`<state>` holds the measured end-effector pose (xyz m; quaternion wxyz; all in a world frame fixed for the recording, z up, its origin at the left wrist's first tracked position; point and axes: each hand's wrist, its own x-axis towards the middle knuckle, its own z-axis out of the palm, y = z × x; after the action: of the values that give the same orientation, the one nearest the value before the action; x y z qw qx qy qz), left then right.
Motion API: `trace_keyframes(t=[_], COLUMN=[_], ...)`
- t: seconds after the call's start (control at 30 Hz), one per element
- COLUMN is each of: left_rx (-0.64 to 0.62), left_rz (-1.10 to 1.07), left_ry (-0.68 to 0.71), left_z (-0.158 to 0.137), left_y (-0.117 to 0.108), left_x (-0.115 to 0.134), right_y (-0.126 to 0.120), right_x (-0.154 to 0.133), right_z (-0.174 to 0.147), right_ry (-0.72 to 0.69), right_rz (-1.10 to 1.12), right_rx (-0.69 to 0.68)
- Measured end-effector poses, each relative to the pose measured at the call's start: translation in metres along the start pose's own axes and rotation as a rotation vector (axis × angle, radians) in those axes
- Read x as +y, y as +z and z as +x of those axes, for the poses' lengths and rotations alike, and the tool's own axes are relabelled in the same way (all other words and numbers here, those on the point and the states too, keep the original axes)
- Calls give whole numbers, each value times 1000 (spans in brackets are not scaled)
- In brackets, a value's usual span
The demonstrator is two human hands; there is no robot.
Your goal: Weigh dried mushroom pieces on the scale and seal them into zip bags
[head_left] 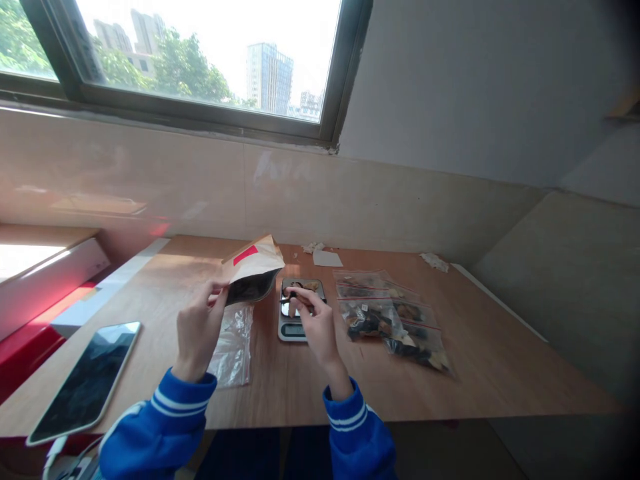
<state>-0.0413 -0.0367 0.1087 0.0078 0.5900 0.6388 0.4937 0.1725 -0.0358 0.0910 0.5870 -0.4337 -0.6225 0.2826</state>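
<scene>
My left hand (201, 327) pinches the edge of a paper pouch (257, 257), pale outside with a red label and dark inside. The pouch is tilted, its mouth facing me, and its contents cannot be made out. My right hand (316, 323) is closed, fingertips together, over a small digital scale (293, 332) and holds a small dark piece (289, 300), too small to name. Brown pieces (311, 285) lie on the scale's plate, partly hidden by my fingers. Under the pouch and beside my left wrist lies a clear plastic bag (235, 350).
Several clear zip bags (370, 320) with dark and tan pieces lie right of the scale. A tablet (90, 377) with a cable sits at the table's left. White paper (327, 259) and crumpled tissue (434, 261) are near the wall, below a window.
</scene>
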Motion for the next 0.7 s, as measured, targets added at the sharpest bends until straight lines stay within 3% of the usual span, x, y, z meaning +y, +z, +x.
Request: trace_keyframes(t=[0.13, 0.23, 0.43, 0.57, 0.7], left_rx=[50, 88, 96, 120, 181], left_rz=[83, 82, 111, -75, -246], left_ry=[-37, -61, -135, -130, -74], left_z=[18, 30, 47, 50, 52], left_y=[-6, -10, -13, -6, 11], left_x=[14, 25, 37, 35, 18], right_y=[-44, -63, -67, -64, -67], right_x=[52, 87, 120, 131, 140], right_z=[19, 38, 63, 60, 52], right_ry=[157, 181, 221, 203, 151], right_rz=[-8, -129, -352, -381, -389], right_rx=[184, 217, 89, 51, 65])
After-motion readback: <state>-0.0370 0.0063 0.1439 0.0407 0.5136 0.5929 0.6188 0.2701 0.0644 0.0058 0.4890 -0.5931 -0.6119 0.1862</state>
